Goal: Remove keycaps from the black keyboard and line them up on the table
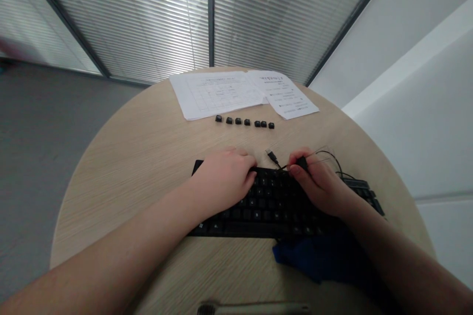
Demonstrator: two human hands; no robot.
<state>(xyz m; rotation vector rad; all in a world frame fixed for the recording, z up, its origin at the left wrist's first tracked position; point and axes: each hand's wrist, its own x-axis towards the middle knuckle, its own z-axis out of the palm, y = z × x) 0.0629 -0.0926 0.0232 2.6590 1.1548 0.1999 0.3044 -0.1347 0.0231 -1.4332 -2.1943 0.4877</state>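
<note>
A black keyboard (254, 215) lies on the round wooden table. Over its upper left part rests my left hand (227, 179), thumb and fingers bent together at the back edge; what they may hold is hidden. My right hand (318, 179), above the keyboard's right part, pinches a small black object (302, 163) between thumb and fingers. Beside it, a black cable ends in a USB plug (272, 155) that points up and left. A row of several loose black keycaps (247, 122) stands behind the keyboard.
Printed papers (218, 93) lie at the table's far side. A blue cloth (306, 257) sits under my right forearm, against the keyboard's front edge. A brush-like tool (254, 309) lies at the near edge. Thin cable loops (338, 163) are right of my right hand.
</note>
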